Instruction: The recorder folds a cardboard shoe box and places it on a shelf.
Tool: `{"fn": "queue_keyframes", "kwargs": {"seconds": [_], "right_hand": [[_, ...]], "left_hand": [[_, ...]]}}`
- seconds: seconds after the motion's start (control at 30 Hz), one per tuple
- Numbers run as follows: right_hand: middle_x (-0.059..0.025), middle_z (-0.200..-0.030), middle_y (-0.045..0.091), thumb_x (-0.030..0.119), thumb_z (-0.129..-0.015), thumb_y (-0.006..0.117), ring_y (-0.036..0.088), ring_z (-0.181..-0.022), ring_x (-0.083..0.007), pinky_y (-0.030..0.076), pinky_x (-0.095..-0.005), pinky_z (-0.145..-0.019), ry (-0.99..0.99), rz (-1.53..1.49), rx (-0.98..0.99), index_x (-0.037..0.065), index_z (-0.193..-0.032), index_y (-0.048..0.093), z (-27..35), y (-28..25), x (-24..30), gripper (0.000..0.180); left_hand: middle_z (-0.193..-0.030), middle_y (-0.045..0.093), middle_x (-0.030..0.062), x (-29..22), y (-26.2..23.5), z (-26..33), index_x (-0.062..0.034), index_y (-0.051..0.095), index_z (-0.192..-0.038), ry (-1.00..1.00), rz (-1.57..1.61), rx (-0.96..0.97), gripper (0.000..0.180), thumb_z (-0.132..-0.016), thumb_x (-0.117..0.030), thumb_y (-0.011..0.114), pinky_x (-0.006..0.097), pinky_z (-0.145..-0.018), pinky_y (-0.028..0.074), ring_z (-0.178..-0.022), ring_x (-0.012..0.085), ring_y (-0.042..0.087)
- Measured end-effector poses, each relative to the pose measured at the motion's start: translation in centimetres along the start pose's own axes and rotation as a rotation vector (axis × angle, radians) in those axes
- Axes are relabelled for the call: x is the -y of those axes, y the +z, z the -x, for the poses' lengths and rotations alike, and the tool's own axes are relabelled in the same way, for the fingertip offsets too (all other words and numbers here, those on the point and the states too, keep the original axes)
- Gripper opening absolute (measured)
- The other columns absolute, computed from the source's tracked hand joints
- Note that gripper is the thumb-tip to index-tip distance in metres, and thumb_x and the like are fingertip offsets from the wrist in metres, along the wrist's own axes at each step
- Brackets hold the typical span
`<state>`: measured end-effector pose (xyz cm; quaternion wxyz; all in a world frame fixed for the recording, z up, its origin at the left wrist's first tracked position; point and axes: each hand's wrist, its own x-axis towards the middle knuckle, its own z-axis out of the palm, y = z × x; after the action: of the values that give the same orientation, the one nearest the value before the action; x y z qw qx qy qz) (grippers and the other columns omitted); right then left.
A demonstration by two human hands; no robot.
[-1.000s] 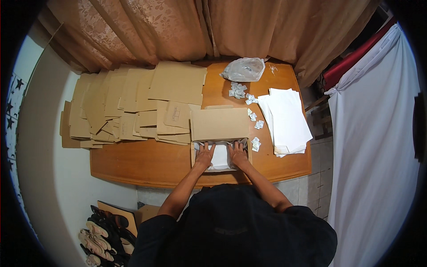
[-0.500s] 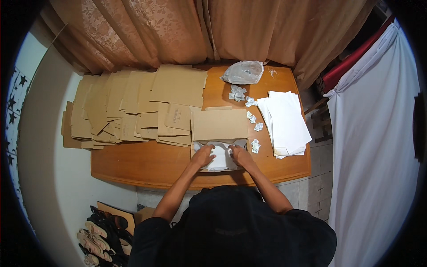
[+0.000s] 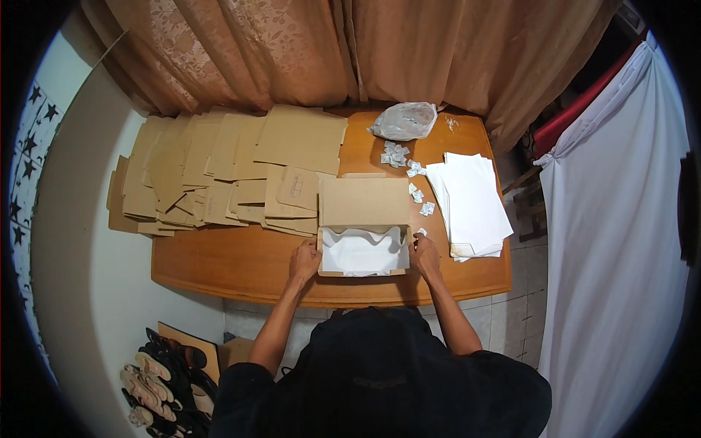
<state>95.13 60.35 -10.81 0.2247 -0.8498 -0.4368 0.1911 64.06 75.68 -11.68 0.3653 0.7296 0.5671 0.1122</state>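
Note:
An open brown cardboard box (image 3: 328, 273) sits near the front edge of the wooden table (image 3: 234, 263), its lid (image 3: 364, 201) standing back. White tissue paper (image 3: 363, 252) lines the inside. My left hand (image 3: 304, 260) rests against the box's left wall. On the opposite side, my right hand (image 3: 425, 253) grips the right wall. Both hands are outside the box, one on each side.
Several flat cardboard blanks (image 3: 219, 168) cover the table's left half. A stack of white paper sheets (image 3: 471, 204) lies at the right. Small white packets (image 3: 409, 175) and a clear plastic bag (image 3: 405, 120) sit behind the box. Shoes (image 3: 157, 379) lie on the floor at lower left.
Both hands were inside the box pressing the white paper down. They have moved apart to the box's left and right walls, leaving the paper lining uncovered.

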Motion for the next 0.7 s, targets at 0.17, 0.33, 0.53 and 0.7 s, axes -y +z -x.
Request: {"fn": "queue_keyframes", "kwargs": {"seconds": [0.17,0.33,0.53,0.7], "right_hand": [[-0.0268,-0.098,0.071,0.010,-0.089,0.066,0.069,-0.094,-0.0422,0.054,-0.0470,-0.084,-0.035,-0.082,-0.043,-0.006,-0.113,0.065,-0.2,1.9,0.0,0.029],[-0.0269,-0.100,0.070,0.008,-0.089,0.065,0.068,-0.094,-0.0432,0.054,-0.0469,-0.083,-0.120,-0.111,-0.003,-0.004,-0.114,0.065,-1.0,3.7,1.4,0.027],[-0.0291,-0.107,0.067,0.010,-0.090,0.064,0.066,-0.097,-0.0428,0.052,-0.0475,-0.087,-0.277,-0.255,0.023,-0.004,-0.120,0.063,-1.7,6.0,3.3,0.033],[-0.0269,-0.109,0.068,0.012,-0.093,0.062,0.069,-0.094,-0.0397,0.055,-0.0443,-0.084,-0.287,-0.268,0.078,-0.005,-0.126,0.061,-2.2,5.9,3.0,0.037]], "left_hand": [[-0.094,0.072,0.0215,0.5,0.5,1.2,0.0019,0.068,-0.104,-0.013,0.089,-0.045,0.021,-0.086,-0.008,0.065,0.045,-0.077,0.055,-0.089,0.0382,0.070],[-0.087,0.069,0.0231,2.4,-0.6,3.0,0.0029,0.065,-0.107,0.035,0.092,-0.194,0.022,-0.086,0.000,0.059,0.046,-0.075,0.054,-0.085,0.0401,0.068],[-0.090,0.068,0.0224,5.7,-1.6,4.7,0.0041,0.063,-0.113,0.008,0.118,-0.284,0.027,-0.086,0.002,0.059,0.046,-0.080,0.053,-0.091,0.0396,0.067],[-0.103,0.066,0.0210,4.5,-1.8,5.7,0.0021,0.062,-0.118,-0.095,-0.009,-0.261,0.031,-0.087,-0.002,0.063,0.047,-0.086,0.051,-0.097,0.0397,0.063]]}}
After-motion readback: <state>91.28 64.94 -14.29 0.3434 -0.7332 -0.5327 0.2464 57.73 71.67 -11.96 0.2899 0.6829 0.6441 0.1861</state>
